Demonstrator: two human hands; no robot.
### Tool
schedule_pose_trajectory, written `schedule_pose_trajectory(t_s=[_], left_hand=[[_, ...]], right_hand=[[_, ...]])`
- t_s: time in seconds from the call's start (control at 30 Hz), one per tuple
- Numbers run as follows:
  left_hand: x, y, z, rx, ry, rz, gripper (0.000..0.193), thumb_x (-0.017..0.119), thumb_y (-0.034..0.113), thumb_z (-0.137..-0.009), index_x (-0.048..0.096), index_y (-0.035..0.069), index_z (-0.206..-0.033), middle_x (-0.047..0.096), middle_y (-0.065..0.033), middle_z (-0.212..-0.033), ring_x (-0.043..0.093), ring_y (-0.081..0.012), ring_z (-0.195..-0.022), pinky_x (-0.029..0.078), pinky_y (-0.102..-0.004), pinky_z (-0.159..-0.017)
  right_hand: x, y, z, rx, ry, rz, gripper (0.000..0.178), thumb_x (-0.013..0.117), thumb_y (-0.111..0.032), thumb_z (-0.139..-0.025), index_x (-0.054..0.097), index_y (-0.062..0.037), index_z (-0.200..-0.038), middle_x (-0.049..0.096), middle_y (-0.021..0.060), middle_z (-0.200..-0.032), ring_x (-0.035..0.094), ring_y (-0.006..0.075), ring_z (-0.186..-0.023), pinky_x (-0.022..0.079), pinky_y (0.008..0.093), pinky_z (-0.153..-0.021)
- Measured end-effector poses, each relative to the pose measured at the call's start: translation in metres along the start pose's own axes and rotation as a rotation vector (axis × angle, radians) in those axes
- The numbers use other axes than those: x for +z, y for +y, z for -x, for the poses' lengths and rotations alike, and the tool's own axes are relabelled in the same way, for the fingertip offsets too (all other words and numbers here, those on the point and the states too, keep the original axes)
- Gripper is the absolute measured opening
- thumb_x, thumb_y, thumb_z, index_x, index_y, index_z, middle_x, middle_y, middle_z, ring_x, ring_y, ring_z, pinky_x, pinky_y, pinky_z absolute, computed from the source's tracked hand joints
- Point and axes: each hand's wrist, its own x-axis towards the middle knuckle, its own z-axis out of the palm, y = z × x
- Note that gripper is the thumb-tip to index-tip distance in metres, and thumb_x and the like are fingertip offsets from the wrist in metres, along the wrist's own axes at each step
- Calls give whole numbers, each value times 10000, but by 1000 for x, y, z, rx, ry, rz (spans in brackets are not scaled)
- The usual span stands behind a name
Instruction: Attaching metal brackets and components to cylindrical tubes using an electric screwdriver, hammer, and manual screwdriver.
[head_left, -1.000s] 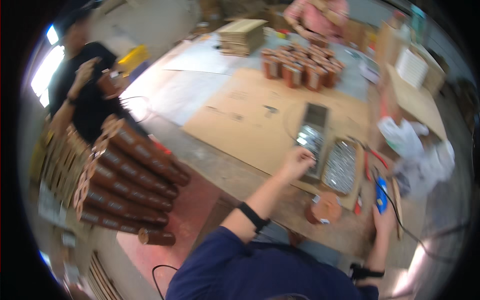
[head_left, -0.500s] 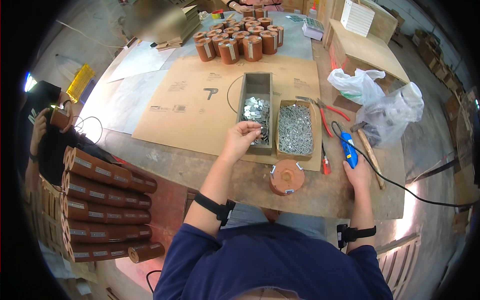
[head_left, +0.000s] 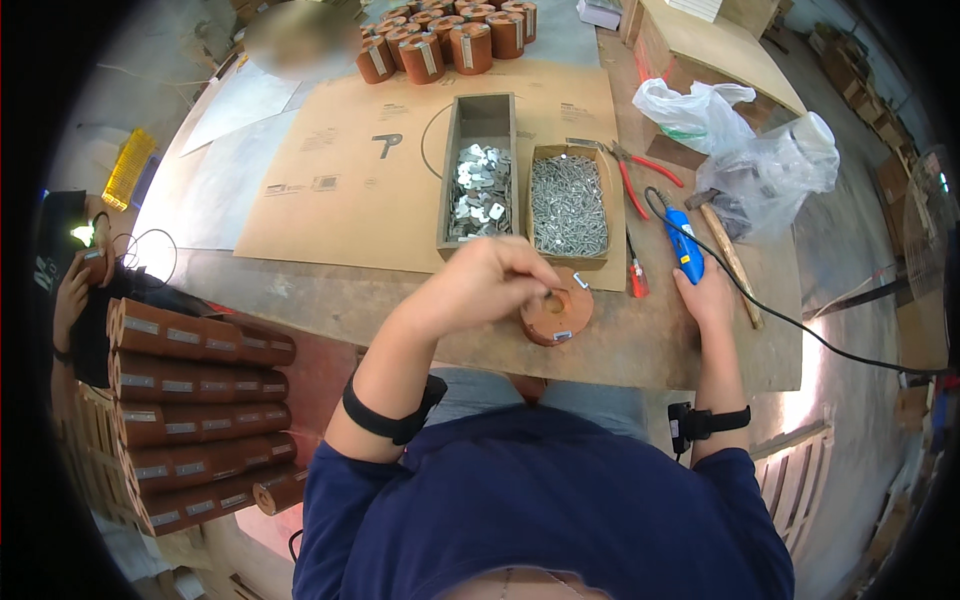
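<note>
My left hand is closed in a pinch at the upper left rim of a reddish-brown cylinder standing near the table's front edge. Whatever its fingertips hold is hidden. Small metal clips sit on the cylinder's top edge, around a central hole. On the right, my right hand grips the lower end of a blue electric screwdriver with a black cord. A long grey box holds small flat metal plates. Beside it, an open carton is filled with screws.
Red-handled pliers, a red-handled screwdriver and a hammer lie at the right, near plastic bags. More brown cylinders stand at the back. Others are stacked at the left, near another person's hand.
My left hand has moved from the metal plates toward me, onto the cylinder's rim. My right hand stays on the blue electric screwdriver. The view has shifted, so the table sits higher in it.
</note>
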Motion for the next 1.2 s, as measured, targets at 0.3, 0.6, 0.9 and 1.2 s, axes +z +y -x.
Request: schedule_pose_trajectory(t_s=[0.3,0.6,0.9,1.2], left_hand=[[41,5,4,50,-65,-484,128,608,-27,-671,595,-20,-798,611,-141,-740,596,-277,-692,471,-337,-623],[52,-6,14,112,119,-556,220,648,14,-655,581,20,-865,566,-132,-883,567,-278,-759,461,-322,-686],[72,-31,36,266,452,-730,413,738,90,-555,562,38,-926,470,-135,-1113,451,-378,-1031,411,-428,-849],[67,-46,39,335,377,-519,456,736,31,-552,554,24,-970,447,-163,-1180,415,-411,-1108,391,-432,-907]], right_hand=[[-1,0,3,10,-18,11,531,584,-437,-725,457,-72,-1089,524,186,-1070,536,341,-970,435,436,-796],[1,1,1,9,-5,5,518,599,-424,-720,471,-63,-1068,529,205,-1053,540,344,-960,437,436,-788],[0,0,1,-11,10,4,512,606,-419,-718,477,-54,-1054,542,204,-1032,542,347,-954,439,431,-787],[1,1,2,-6,10,5,518,600,-429,-719,472,-61,-1061,540,197,-1041,544,342,-956,439,426,-788]])
